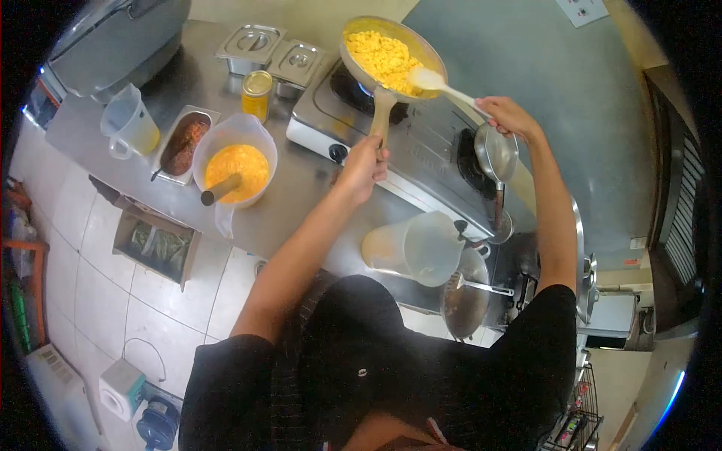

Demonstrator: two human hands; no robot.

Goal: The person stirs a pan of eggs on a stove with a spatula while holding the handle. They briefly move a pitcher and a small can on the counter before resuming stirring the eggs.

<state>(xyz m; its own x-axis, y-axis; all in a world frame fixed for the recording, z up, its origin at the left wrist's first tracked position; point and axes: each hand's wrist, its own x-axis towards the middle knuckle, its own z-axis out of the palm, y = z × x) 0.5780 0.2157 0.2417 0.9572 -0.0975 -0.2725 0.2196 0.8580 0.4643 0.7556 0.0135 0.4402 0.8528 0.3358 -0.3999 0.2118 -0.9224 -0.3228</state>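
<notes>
My left hand (362, 171) is wrapped around the beige handle of a frying pan (438, 63), which is over the left burner of a gas stove (320, 124). A bit of blue flame shows beneath the pan. Scrambled eggs (380, 59), yellow and in lumps, fill much of it. My right hand (505, 116) grips a pale spatula (426, 78), its broad end resting at the right side of the eggs. Just below that hand, a metal ladle or small pan (496, 154) with a brown handle lies over the right burner.
Left of the stove stand a jug of beaten egg (237, 167) with a handle sticking out, a metal tray of reddish food (186, 146), a yellow can (256, 94), lidded steel containers (252, 45) and a clear jug (129, 124). Near my body is a large plastic pitcher (421, 248).
</notes>
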